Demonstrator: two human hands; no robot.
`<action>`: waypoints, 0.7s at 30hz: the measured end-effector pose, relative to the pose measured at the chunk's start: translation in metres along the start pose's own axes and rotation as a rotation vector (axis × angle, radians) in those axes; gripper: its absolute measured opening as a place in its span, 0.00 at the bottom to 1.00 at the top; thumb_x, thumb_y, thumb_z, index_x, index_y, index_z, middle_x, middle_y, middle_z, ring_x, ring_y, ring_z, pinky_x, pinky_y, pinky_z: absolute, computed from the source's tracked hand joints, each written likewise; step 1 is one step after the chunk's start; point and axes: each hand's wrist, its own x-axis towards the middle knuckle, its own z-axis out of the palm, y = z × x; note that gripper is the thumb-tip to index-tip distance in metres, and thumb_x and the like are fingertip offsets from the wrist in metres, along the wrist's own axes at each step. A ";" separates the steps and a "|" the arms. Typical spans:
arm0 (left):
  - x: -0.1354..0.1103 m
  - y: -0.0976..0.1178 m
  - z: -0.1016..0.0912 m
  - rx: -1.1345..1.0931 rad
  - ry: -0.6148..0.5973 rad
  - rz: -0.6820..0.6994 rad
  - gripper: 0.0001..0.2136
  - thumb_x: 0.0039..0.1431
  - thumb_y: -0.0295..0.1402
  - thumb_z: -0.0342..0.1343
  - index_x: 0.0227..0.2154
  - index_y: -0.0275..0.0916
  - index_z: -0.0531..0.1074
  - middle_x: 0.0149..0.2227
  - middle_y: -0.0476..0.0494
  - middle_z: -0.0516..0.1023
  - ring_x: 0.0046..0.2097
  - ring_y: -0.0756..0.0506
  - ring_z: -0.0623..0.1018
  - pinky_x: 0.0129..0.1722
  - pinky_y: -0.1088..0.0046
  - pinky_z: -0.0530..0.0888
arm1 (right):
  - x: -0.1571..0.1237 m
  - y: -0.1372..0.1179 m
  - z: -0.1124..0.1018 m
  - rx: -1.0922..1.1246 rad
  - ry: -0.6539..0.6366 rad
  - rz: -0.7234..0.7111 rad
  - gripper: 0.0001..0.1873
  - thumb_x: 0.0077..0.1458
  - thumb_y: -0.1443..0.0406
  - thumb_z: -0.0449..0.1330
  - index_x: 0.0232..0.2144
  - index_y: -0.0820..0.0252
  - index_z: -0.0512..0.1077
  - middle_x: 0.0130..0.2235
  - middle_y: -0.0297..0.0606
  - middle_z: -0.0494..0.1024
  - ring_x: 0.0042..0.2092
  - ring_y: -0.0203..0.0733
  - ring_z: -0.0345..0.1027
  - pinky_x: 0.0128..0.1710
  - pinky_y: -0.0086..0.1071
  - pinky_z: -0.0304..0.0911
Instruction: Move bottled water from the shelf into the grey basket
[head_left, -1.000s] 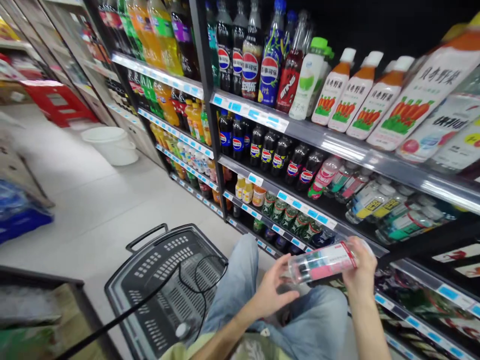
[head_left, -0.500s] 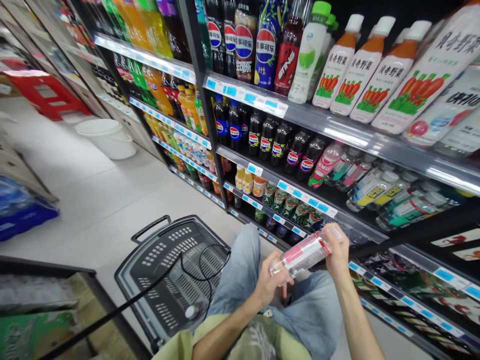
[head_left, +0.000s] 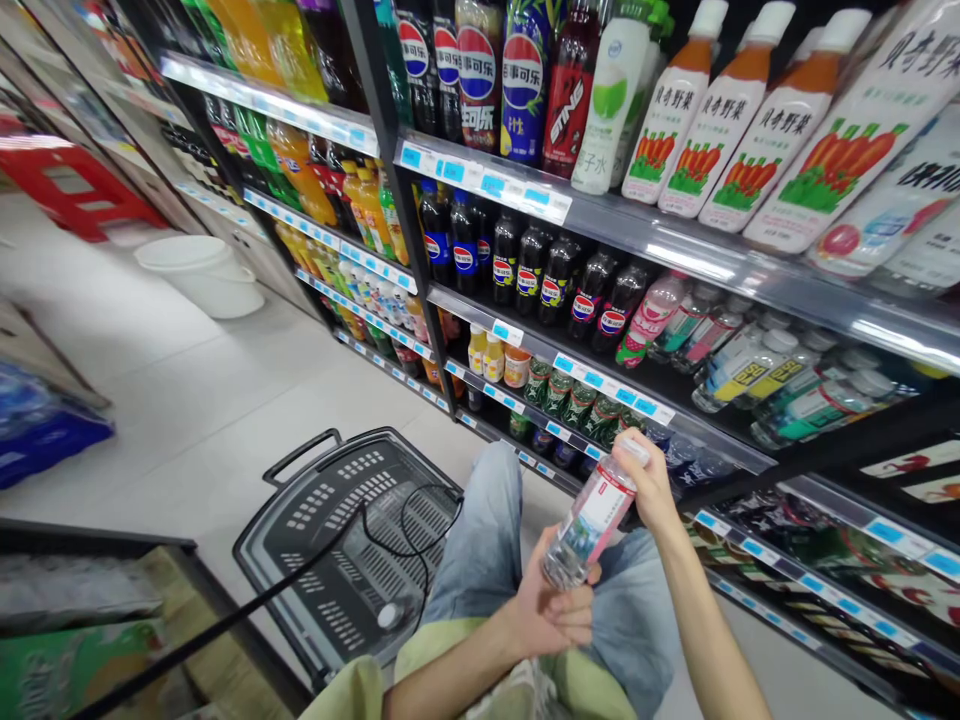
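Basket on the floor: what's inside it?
Only a looped black cable and a small white round thing show over the basket's grid bottom; whether the cable rests in it or hangs above is unclear. The near right corner is covered by the person's leg.

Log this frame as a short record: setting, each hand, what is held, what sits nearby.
Setting: shop aisle, person crouched before black metal drinks shelving
Left hand: cups the base of a clear plastic bottle with a red-and-white label
Right hand: grips the bottle's cap end
Bottle pose: tilted, cap end up and to the right, above light blue jeans
Floor, left: dark grey plastic shopping basket
Farther off: white bucket, red stool
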 end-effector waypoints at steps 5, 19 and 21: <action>0.002 0.006 0.004 -0.012 0.000 0.037 0.31 0.65 0.66 0.48 0.35 0.38 0.73 0.14 0.58 0.53 0.19 0.53 0.43 0.26 0.71 0.43 | 0.000 0.008 0.004 0.004 0.036 0.064 0.23 0.58 0.45 0.69 0.29 0.56 0.71 0.28 0.28 0.66 0.30 0.37 0.57 0.32 0.32 0.54; 0.009 -0.005 0.007 0.015 0.064 0.175 0.35 0.60 0.67 0.59 0.40 0.33 0.79 0.20 0.51 0.70 0.20 0.52 0.61 0.24 0.72 0.51 | 0.005 0.009 0.007 0.102 0.112 0.089 0.21 0.56 0.46 0.67 0.27 0.55 0.74 0.27 0.30 0.70 0.28 0.39 0.60 0.30 0.33 0.57; 0.010 -0.008 0.008 0.103 0.129 0.203 0.37 0.58 0.69 0.59 0.41 0.33 0.77 0.22 0.51 0.72 0.20 0.52 0.63 0.24 0.72 0.53 | 0.006 0.009 0.008 0.123 0.116 0.092 0.21 0.56 0.46 0.67 0.27 0.55 0.75 0.26 0.30 0.70 0.28 0.39 0.60 0.30 0.34 0.57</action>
